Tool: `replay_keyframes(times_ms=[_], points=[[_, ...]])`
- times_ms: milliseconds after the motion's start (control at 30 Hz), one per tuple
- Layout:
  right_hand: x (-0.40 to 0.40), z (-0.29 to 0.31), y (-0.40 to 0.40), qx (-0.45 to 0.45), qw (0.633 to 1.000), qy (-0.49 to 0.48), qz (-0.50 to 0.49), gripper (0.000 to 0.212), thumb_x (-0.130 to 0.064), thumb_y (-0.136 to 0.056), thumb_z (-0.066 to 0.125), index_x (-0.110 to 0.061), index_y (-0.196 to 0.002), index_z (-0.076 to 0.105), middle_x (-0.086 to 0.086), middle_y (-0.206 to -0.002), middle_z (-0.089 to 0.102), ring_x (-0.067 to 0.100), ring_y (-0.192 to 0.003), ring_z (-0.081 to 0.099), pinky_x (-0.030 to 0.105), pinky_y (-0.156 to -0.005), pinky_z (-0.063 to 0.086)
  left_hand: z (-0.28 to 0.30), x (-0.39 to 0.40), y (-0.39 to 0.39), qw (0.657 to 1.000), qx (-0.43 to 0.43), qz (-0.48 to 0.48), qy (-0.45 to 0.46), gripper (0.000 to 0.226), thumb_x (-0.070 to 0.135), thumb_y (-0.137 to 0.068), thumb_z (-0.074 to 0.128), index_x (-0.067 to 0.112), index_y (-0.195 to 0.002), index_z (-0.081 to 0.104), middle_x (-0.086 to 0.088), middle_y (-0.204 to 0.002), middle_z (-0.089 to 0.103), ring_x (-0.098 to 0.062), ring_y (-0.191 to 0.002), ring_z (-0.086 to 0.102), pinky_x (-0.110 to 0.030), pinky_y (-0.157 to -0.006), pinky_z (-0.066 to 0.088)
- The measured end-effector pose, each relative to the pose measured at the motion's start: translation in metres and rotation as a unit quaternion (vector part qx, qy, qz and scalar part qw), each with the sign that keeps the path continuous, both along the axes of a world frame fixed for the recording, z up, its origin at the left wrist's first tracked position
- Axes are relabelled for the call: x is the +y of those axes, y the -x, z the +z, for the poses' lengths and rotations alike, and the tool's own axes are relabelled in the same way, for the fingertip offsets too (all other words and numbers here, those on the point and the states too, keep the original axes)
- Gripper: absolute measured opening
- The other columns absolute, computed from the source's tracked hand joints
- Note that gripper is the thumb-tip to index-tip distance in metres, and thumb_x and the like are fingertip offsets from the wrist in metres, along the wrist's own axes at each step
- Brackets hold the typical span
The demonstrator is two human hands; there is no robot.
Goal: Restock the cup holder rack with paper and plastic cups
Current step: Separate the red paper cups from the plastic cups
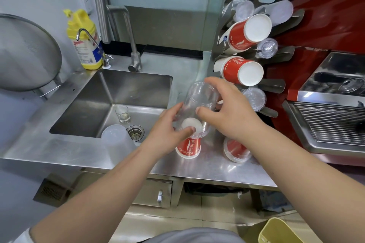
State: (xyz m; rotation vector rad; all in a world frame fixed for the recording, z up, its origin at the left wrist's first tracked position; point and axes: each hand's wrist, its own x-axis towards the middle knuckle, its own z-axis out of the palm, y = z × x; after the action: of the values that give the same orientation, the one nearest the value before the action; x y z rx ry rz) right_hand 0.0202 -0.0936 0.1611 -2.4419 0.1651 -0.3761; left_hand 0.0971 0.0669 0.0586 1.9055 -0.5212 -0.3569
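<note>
Both hands on clear plastic cup (199,104) above counter (207,167): left hand (167,134) fingers curled round its base, right hand (231,112) gripping upper part, beside cup rack (276,55).

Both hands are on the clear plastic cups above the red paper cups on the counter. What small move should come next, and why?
Probably lift the clear cup stack free and swing it right toward the cup holder rack. The left hand grips its lower end and the right hand its upper part, above a red paper cup stack on the counter; the rack's arms show room.
</note>
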Motion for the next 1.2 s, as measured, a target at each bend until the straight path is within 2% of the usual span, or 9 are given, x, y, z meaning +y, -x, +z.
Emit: replay_keyframes(times_ms=[133,233,400,500,567,667,767,967,1200], points=[[-0.005,0.017,0.018,-0.033,0.999,-0.014,-0.011,0.067,-0.04,-0.072,0.069,-0.039,-0.133,0.041,-0.01,-0.129,0.047,0.003,-0.108,0.048,0.023,-0.091,0.043,0.019,-0.003,0.018,0.999,-0.03,0.009,0.025,0.076,0.04,-0.071,0.075,0.035,-0.141,0.044,0.007,-0.135,0.047,-0.001,-0.117,0.05,-0.025,-0.093,0.052],[-0.011,0.023,0.035,-0.046,0.998,-0.036,-0.011,0.068,-0.042,-0.07,0.068,-0.041,-0.132,0.042,-0.014,-0.127,0.046,0.0,-0.108,0.05,0.024,-0.09,0.046,0.023,-0.007,0.034,0.999,-0.041,0.008,0.025,0.074,0.027,-0.078,0.078,0.032,-0.143,0.042,0.01,-0.135,0.045,0.007,-0.114,0.048,-0.02,-0.094,0.048],[-0.022,0.013,0.064,-0.029,0.997,-0.071,-0.017,0.068,-0.043,-0.067,0.069,-0.042,-0.13,0.044,-0.017,-0.122,0.045,-0.005,-0.11,0.049,0.016,-0.087,0.043,0.011,-0.017,0.057,0.998,-0.053,-0.017,0.008,0.075,0.036,-0.072,0.076,0.037,-0.14,0.044,0.012,-0.132,0.047,0.001,-0.112,0.053,-0.031,-0.097,0.05],[-0.026,-0.005,0.076,0.0,0.997,-0.069,-0.029,0.068,-0.042,-0.066,0.07,-0.045,-0.129,0.044,-0.016,-0.123,0.047,-0.004,-0.109,0.049,0.022,-0.091,0.045,-0.008,-0.02,0.069,0.998,-0.038,-0.045,-0.014,0.077,0.037,-0.072,0.074,0.036,-0.142,0.042,0.01,-0.134,0.046,-0.003,-0.118,0.051,-0.032,-0.1,0.048],[-0.027,-0.019,0.08,0.023,0.997,-0.069,-0.034,0.07,-0.04,-0.067,0.071,-0.042,-0.131,0.044,-0.017,-0.122,0.047,0.0,-0.11,0.05,0.026,-0.093,0.047,-0.021,-0.02,0.074,0.998,-0.023,-0.057,-0.03,0.08,0.036,-0.072,0.073,0.035,-0.144,0.039,0.009,-0.135,0.046,-0.004,-0.12,0.05,-0.027,-0.101,0.046],[-0.028,-0.041,0.084,0.049,0.996,-0.063,-0.04,0.071,-0.034,-0.069,0.074,-0.038,-0.133,0.045,-0.022,-0.114,0.047,0.0,-0.104,0.052,0.021,-0.092,0.045,-0.039,-0.022,0.077,0.994,-0.012,-0.087,-0.058,0.076,0.028,-0.076,0.075,0.035,-0.143,0.04,0.006,-0.13,0.048,-0.001,-0.114,0.049,-0.01,-0.096,0.041],[-0.028,-0.061,0.087,0.074,0.994,-0.059,-0.045,0.071,-0.03,-0.071,0.074,-0.037,-0.135,0.044,-0.026,-0.11,0.045,0.001,-0.104,0.051,0.019,-0.093,0.042,-0.053,-0.023,0.081,0.991,0.003,-0.112,-0.073,0.072,0.024,-0.076,0.073,0.037,-0.14,0.043,0.006,-0.124,0.049,-0.003,-0.112,0.05,-0.019,-0.095,0.046],[-0.027,-0.094,0.086,0.112,0.988,-0.086,-0.063,0.074,-0.027,-0.069,0.075,-0.038,-0.135,0.044,-0.012,-0.124,0.05,0.002,-0.114,0.05,0.026,-0.098,0.045,-0.079,-0.022,0.074,0.984,0.025,-0.144,-0.099,0.075,0.029,-0.072,0.066,0.036,-0.142,0.041,0.005,-0.127,0.049,-0.01,-0.119,0.051,-0.033,-0.102,0.046],[-0.015,-0.11,0.077,0.127,0.984,-0.099,-0.076,0.073,-0.022,-0.069,0.074,-0.052,-0.127,0.042,-0.019,-0.12,0.048,0.0,-0.114,0.05,0.024,-0.098,0.046,-0.095,-0.014,0.058,0.976,0.039,-0.177,-0.122,0.077,0.034,-0.073,0.064,0.033,-0.145,0.037,0.003,-0.131,0.049,-0.012,-0.121,0.051,-0.034,-0.104,0.045]])
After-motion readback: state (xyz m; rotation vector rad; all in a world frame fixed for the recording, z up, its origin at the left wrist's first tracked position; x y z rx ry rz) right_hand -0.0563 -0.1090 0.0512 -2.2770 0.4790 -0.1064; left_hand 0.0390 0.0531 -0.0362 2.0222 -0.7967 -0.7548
